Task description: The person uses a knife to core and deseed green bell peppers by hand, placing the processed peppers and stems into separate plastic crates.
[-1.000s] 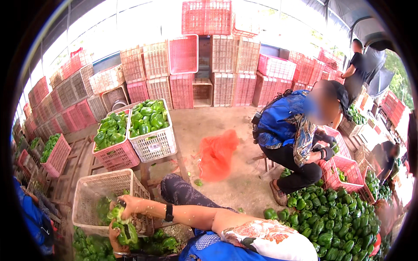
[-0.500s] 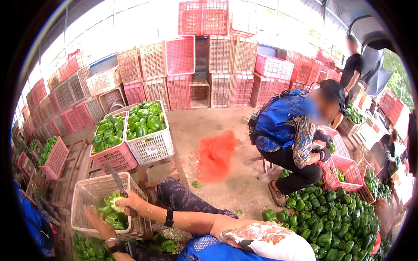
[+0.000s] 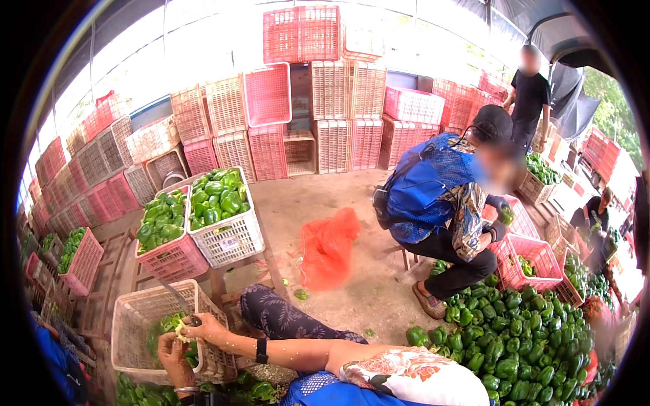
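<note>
Both my hands have lifted from low inside the white crate (image 3: 139, 318) to its near rim. My right hand (image 3: 206, 329) grips a knife (image 3: 177, 299); my left hand (image 3: 172, 350) closes round a green pepper (image 3: 177, 329). Bare concrete floor (image 3: 352, 298) lies open beyond the crate's far edge.

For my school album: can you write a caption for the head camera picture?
Two hands, left hand and right hand, over a white basket with green peppers.
</note>
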Tool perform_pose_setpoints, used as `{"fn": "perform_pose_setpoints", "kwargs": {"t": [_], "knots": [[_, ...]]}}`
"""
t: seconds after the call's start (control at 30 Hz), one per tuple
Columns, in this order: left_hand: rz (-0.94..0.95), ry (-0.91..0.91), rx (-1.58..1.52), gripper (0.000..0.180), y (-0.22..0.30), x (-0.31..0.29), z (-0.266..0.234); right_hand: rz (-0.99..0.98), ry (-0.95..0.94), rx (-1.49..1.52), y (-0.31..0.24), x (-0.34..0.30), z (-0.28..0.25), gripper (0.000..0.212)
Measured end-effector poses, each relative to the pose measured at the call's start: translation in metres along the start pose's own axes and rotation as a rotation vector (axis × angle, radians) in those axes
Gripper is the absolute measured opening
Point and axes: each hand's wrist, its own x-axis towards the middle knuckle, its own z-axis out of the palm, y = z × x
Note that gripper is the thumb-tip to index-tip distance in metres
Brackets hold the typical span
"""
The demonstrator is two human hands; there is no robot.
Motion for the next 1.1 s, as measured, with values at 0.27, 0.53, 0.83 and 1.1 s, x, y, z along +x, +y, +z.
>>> {"fn": "perform_pose_setpoints", "kwargs": {"t": [0.27, 0.53, 0.83, 1.1], "knots": [[-0.153, 0.065, 0.039, 0.026, 0.022, -0.010, 0.018, -0.154, -0.121, -0.401, -0.020, -0.014, -0.005, 0.038], [-0.061, 0.079, 0.109, 0.016, 0.000, -0.004, 0.010, -0.118, -0.104, -0.464, -0.028, -0.015, -0.011, 0.034], [0.202, 0.346, 0.320, 0.014, -0.017, 0.004, 0.014, -0.112, 0.202, -0.302, -0.006, -0.011, -0.003, 0.027], [0.043, 0.443, 0.134, 0.069, 0.024, -0.006, -0.047, -0.006, 0.189, 0.137, -0.022, 0.002, -0.002, 0.042]]}}
